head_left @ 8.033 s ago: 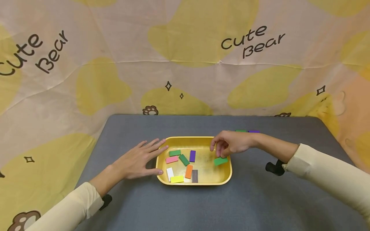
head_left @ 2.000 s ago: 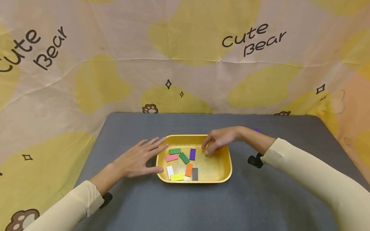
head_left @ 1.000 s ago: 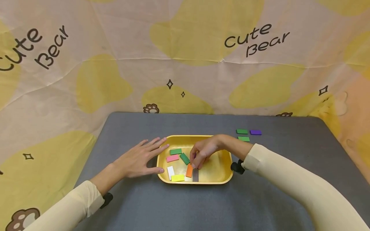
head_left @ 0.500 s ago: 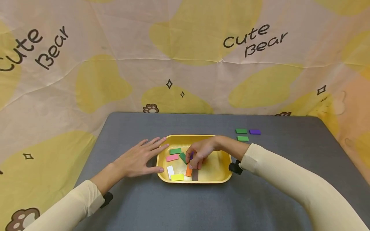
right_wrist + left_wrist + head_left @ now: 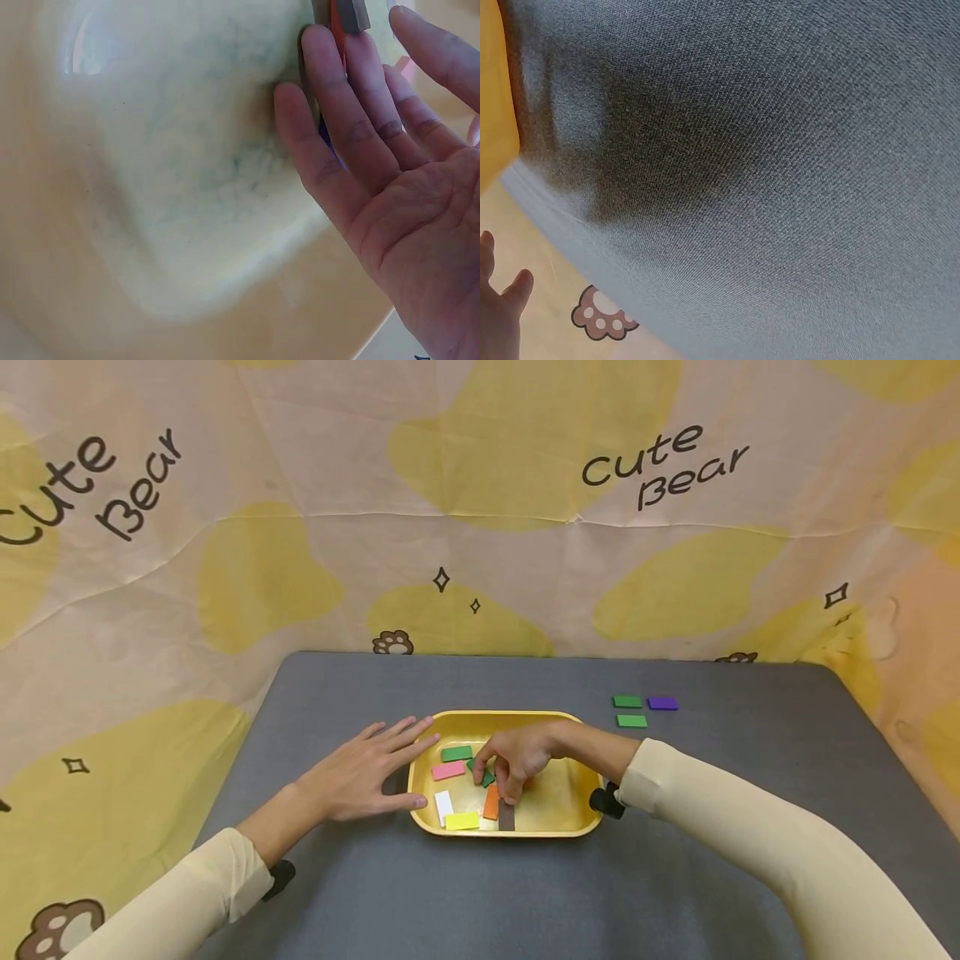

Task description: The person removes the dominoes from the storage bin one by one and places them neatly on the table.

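Observation:
A yellow tray [image 5: 551, 836] holds thin, domino-like blocks. Inside it my right hand [image 5: 522, 753] reaches down with curled fingers and pinches the upper end of the grey block [image 5: 507, 818]. Seen from the right wrist, the grey block's end shows between the fingertips and thumb, over the orange block [image 5: 491, 804]. A purple block [image 5: 325, 133] shows behind the fingers there; the hand hides it in the head view. My left hand [image 5: 356, 777] has its fingers spread along the tray's left rim. Near the right fingertips lies a dark green block [image 5: 488, 780], partly covered.
At the tray's left side lie a green block [image 5: 456, 753], a pink block [image 5: 448, 770], a white block [image 5: 443, 807] and a yellow block [image 5: 462, 821]. Behind the tray, right, the grey table [image 5: 375, 893] bears two green blocks [image 5: 627, 702] and a purple block [image 5: 663, 703]. A printed cloth hangs behind.
Earlier my right hand held a light green block at the tray's right; that block now lies on the table. The hand has since moved left and down to the grey block. The left hand stays put.

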Available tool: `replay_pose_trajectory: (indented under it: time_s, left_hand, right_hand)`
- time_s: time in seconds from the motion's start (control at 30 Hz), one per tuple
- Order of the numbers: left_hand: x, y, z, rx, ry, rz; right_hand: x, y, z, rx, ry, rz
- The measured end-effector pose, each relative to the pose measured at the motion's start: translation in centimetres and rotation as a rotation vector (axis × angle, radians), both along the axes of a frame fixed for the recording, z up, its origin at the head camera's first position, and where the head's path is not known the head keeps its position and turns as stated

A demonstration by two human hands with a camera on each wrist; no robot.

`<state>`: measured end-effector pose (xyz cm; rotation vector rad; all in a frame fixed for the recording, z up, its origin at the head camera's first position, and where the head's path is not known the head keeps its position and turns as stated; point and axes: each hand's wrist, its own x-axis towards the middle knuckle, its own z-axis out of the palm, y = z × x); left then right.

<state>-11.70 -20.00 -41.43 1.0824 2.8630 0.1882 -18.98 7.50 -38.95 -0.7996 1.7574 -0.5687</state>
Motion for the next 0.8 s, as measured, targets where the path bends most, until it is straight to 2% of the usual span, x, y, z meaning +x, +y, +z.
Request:
replay_pose_trajectory:
  time_s: [0.47,0.8]
  left_hand:
    - [-0.17,0.07,-0.13,0.003,0.011,-0.012]
    - [-0.18,0.04,-0.27,0.010,0.018,-0.018]
  right_hand:
    - [0.61,-0.06,-0.21,-0.018,0.084,0.019]
    - [0.77,0.17,-0.80,-0.065,0.086,0.021]
